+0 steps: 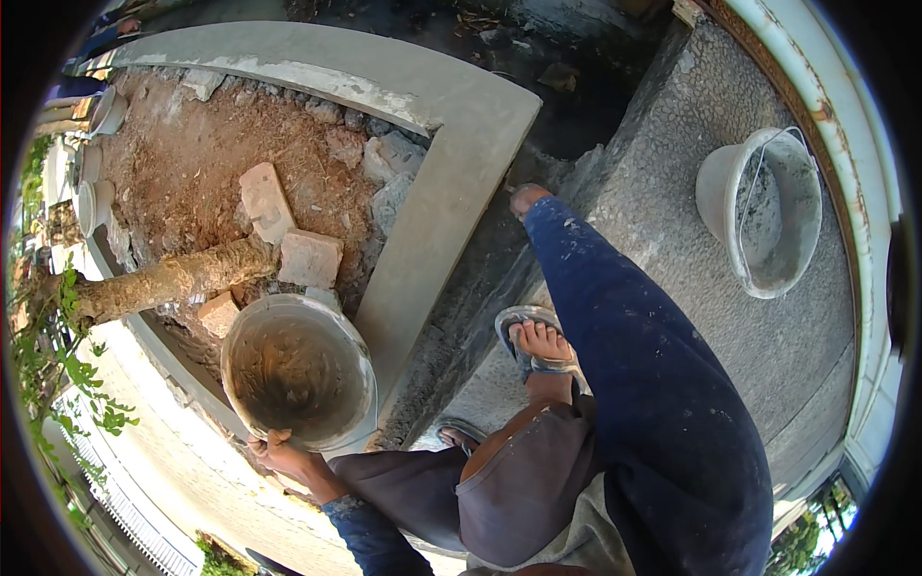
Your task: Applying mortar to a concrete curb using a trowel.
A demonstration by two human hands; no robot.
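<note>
My left hand (pixel 285 457) grips the near rim of a mortar-smeared bucket (pixel 362 365), fingers curled over its edge. Wet brown-grey residue coats the inside of that bucket, which stands beside the corner of a low concrete wall (pixel 451 197). My right arm, in a dark blue sleeve, reaches far forward. At its end my right hand (pixel 527 200) is closed beside the wall's outer side face, low by the dark gap. A thin dark edge shows at its fingers, but what it holds is too small to make out.
A second bucket (pixel 715 187) with a wire handle stands on the rough grey slab (pixel 653 192) at right. Inside the wall lie red soil (pixel 192 158), broken bricks (pixel 312 259), rubble and a tree trunk (pixel 173 278). Dark water (pixel 403 29) lies beyond. My sandalled foot (pixel 543 344) is nearby.
</note>
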